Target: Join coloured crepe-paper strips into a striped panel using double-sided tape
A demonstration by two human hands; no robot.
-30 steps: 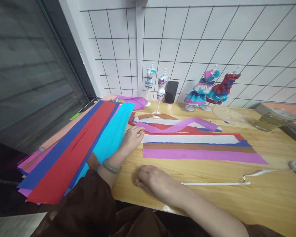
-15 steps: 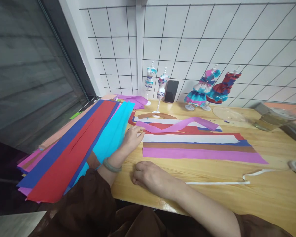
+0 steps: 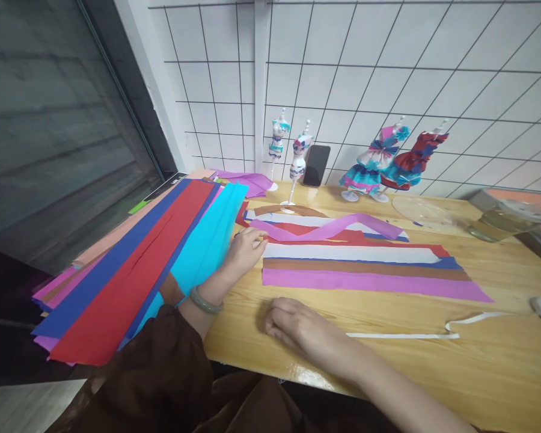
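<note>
My left hand (image 3: 247, 248), with a bracelet at the wrist, lies at the left ends of the layered paper strips, its fingers pinched together by the purple strip (image 3: 356, 224); what is between them is too small to make out. Curled on the bare wood is my right hand (image 3: 293, 325), just below the wide purple strip (image 3: 369, 285); the inside of its fingers is hidden. White (image 3: 342, 252) and brown strips lie above that purple one. A thin white ribbon (image 3: 401, 335) runs out from beside my right forearm.
Long red (image 3: 139, 264), blue and cyan (image 3: 207, 240) sheets are piled at the left. Small mannequins (image 3: 299, 157) and a phone (image 3: 316, 166) stand by the tiled wall, with two dressed mannequins (image 3: 372, 159) further right. A clear container (image 3: 500, 222) is at the right.
My right hand has moved a little to the right across the wood. My left hand has stayed by the strip ends. The view has shifted slightly.
</note>
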